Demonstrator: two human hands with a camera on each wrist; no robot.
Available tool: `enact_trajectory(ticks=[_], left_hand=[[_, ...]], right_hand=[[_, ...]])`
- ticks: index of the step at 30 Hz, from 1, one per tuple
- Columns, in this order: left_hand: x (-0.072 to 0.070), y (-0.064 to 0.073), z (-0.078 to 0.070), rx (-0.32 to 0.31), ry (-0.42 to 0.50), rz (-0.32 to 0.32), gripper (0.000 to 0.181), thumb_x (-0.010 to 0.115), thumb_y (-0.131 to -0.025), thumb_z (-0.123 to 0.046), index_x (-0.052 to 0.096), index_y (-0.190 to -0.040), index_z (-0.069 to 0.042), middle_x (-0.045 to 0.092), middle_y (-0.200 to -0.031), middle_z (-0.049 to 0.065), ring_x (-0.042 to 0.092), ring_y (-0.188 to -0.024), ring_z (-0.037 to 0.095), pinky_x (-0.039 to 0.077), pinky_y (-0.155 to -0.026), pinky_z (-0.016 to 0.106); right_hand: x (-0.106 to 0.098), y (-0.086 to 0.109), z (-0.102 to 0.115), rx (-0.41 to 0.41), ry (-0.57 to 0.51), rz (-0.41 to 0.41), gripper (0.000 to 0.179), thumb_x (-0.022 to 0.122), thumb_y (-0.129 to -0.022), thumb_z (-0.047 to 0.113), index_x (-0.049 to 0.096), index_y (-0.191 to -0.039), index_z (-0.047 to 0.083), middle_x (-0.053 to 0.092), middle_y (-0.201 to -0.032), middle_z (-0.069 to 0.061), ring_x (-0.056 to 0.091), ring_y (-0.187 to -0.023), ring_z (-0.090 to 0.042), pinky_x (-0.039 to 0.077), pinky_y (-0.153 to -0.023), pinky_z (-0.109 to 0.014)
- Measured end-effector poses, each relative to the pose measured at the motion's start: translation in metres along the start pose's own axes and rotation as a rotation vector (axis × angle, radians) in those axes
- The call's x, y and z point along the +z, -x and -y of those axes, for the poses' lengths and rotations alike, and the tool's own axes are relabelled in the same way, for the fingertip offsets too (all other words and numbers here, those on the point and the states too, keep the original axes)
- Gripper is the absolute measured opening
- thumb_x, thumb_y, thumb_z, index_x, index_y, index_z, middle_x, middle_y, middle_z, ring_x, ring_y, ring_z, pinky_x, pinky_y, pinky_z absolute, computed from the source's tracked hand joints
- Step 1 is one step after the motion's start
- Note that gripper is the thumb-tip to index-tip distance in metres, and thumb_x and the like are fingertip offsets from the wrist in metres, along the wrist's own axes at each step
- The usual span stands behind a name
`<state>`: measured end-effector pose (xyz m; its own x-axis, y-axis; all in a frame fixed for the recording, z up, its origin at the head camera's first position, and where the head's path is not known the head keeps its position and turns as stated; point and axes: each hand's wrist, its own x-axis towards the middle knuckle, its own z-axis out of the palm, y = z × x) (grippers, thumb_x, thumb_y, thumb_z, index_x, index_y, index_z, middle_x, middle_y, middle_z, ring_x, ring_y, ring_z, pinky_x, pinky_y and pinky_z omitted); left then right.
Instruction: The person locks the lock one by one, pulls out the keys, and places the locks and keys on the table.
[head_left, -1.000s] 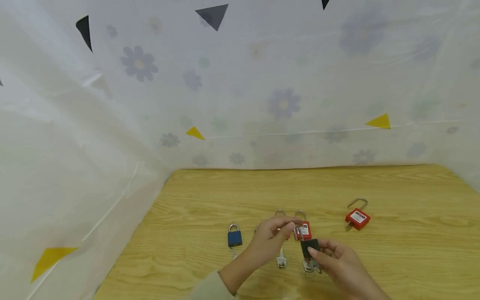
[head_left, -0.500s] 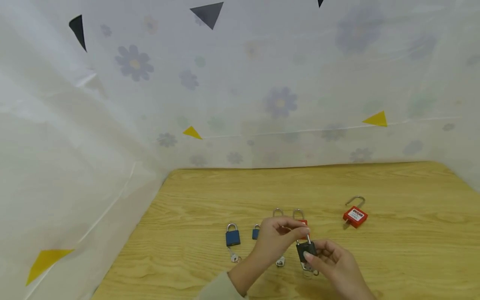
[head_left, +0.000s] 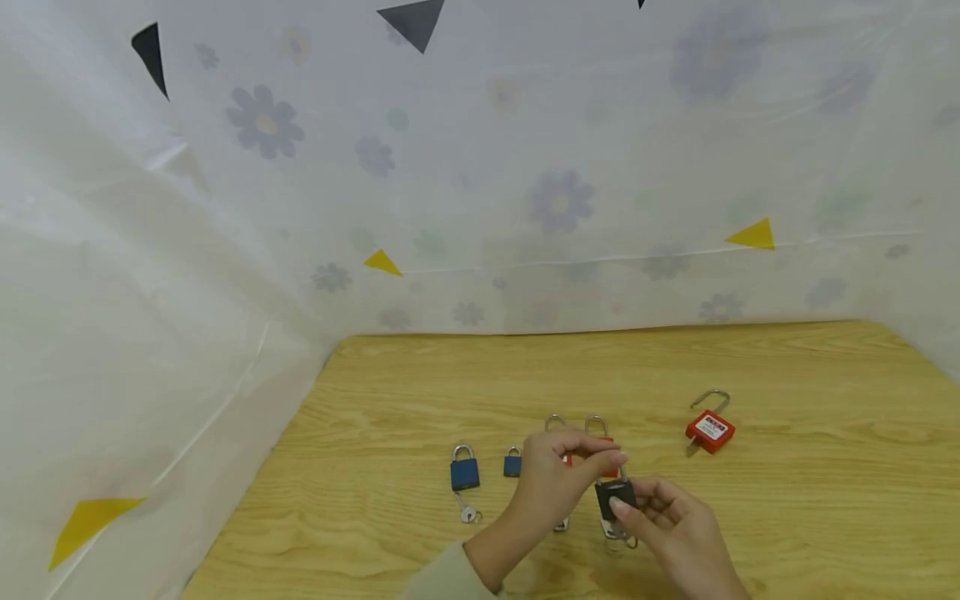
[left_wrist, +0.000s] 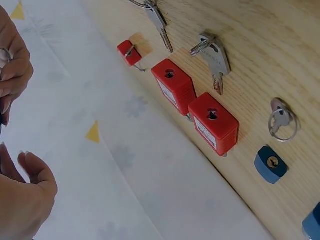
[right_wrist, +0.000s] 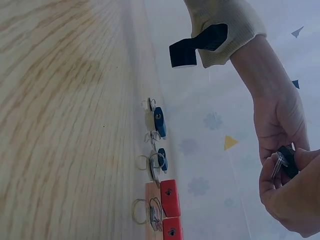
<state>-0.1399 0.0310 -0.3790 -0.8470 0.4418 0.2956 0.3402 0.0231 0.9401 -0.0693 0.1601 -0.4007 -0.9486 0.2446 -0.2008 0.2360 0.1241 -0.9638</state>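
My right hand (head_left: 686,525) grips a black padlock (head_left: 604,493) by its body, thumb across the front. Keys (head_left: 611,531) on a ring hang from the underside of the lock. Reaching in from the left, my left hand (head_left: 542,483) pinches the top of the shackle with thumb and fingers. Both shackle legs point down to the body, and the fingertips hide the bend. In the right wrist view the black padlock (right_wrist: 287,162) sits between both hands, its keys (right_wrist: 279,162) outward. The left wrist view shows my left hand (left_wrist: 27,195) with the fingertips partly cut off.
Behind the hands stand two red padlocks (left_wrist: 216,122), partly covered in the head view. Left of them are a large blue padlock (head_left: 464,474) and a small blue padlock (head_left: 512,465), with keys (head_left: 468,512) nearby. A red padlock with its shackle swung out (head_left: 710,430) lies at right.
The black padlock's shackle, swung out to the left a second ago, now stands over the body. My left hand moved right with it; the right hand keeps its grip and has shifted slightly.
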Motion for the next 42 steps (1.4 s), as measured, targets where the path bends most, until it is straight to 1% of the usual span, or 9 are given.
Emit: enact_trajectory(ticks=[3,6,10,17,25,30,34,39,42], left_hand=[[0.001,0.000,-0.002,0.015,-0.029,-0.006,0.019,0.070,-0.081,-0.017,0.072,-0.086,0.002,0.070,-0.081,0.018,0.058,-0.073,-0.004,0.048,-0.079,0.017],[0.003,0.000,-0.001,0.031,-0.059,-0.012,0.018,0.071,-0.081,-0.017,0.072,-0.084,0.001,0.070,-0.082,0.016,0.055,-0.071,-0.005,0.047,-0.070,0.014],[0.005,0.000,0.003,0.043,-0.071,-0.022,0.017,0.071,-0.081,-0.018,0.073,-0.084,-0.001,0.070,-0.082,0.014,0.052,-0.069,-0.006,0.046,-0.064,0.013],[0.008,0.002,0.008,0.051,-0.074,-0.028,0.019,0.069,-0.083,-0.021,0.073,-0.085,-0.002,0.070,-0.083,0.013,0.055,-0.072,-0.003,0.048,-0.066,0.014],[0.010,0.005,0.010,0.052,-0.066,-0.032,0.019,0.070,-0.082,-0.018,0.072,-0.084,0.000,0.069,-0.082,0.014,0.050,-0.071,-0.006,0.046,-0.066,0.013],[0.013,0.007,0.012,0.073,-0.054,-0.021,0.019,0.069,-0.083,-0.019,0.072,-0.085,0.000,0.071,-0.085,0.014,0.059,-0.074,0.001,0.050,-0.069,0.014],[0.012,0.007,0.013,0.058,-0.052,-0.011,0.018,0.069,-0.082,-0.018,0.072,-0.084,0.000,0.071,-0.085,0.014,0.063,-0.074,0.003,0.051,-0.070,0.014],[0.009,0.005,0.012,0.016,-0.067,-0.011,0.017,0.071,-0.080,-0.019,0.073,-0.083,-0.002,0.072,-0.080,0.013,0.054,-0.067,-0.007,0.048,-0.063,0.013],[0.009,0.005,0.012,0.006,-0.076,-0.010,0.019,0.071,-0.081,-0.021,0.073,-0.083,-0.002,0.072,-0.080,0.012,0.053,-0.067,-0.007,0.048,-0.063,0.014]], right_hand=[[-0.001,-0.001,0.000,0.003,-0.013,-0.004,0.034,0.065,-0.086,0.013,0.055,-0.112,-0.006,0.061,-0.091,-0.003,0.061,-0.076,-0.008,0.052,-0.069,-0.019],[-0.001,0.000,0.001,0.021,-0.032,-0.012,0.034,0.065,-0.086,0.012,0.054,-0.113,-0.006,0.060,-0.089,-0.002,0.061,-0.075,-0.008,0.052,-0.069,-0.018],[-0.001,0.001,0.001,0.022,-0.046,-0.021,0.033,0.065,-0.086,0.010,0.054,-0.112,-0.007,0.059,-0.088,-0.001,0.060,-0.074,-0.008,0.052,-0.068,-0.018],[-0.002,0.000,0.001,0.058,-0.048,-0.018,0.032,0.065,-0.086,0.011,0.055,-0.112,-0.007,0.060,-0.087,0.001,0.060,-0.074,-0.007,0.051,-0.068,-0.017],[-0.002,-0.002,-0.002,0.097,-0.062,-0.007,0.032,0.065,-0.087,0.013,0.056,-0.111,-0.006,0.060,-0.087,0.001,0.060,-0.075,-0.007,0.051,-0.069,-0.018],[-0.005,-0.003,-0.003,0.112,-0.063,-0.003,0.031,0.065,-0.086,0.014,0.056,-0.110,-0.004,0.060,-0.088,0.002,0.060,-0.078,-0.006,0.051,-0.071,-0.017],[-0.006,-0.004,-0.005,0.116,-0.053,0.007,0.031,0.066,-0.085,0.014,0.057,-0.110,-0.003,0.061,-0.089,0.002,0.060,-0.079,-0.007,0.051,-0.071,-0.018],[-0.006,-0.004,-0.008,0.078,-0.049,0.034,0.030,0.065,-0.086,0.014,0.058,-0.109,-0.003,0.061,-0.087,0.002,0.059,-0.077,-0.007,0.050,-0.070,-0.020],[-0.010,-0.006,-0.011,0.049,-0.046,0.096,0.030,0.062,-0.088,0.014,0.056,-0.110,-0.005,0.063,-0.091,0.001,0.060,-0.080,-0.007,0.050,-0.072,-0.022]])
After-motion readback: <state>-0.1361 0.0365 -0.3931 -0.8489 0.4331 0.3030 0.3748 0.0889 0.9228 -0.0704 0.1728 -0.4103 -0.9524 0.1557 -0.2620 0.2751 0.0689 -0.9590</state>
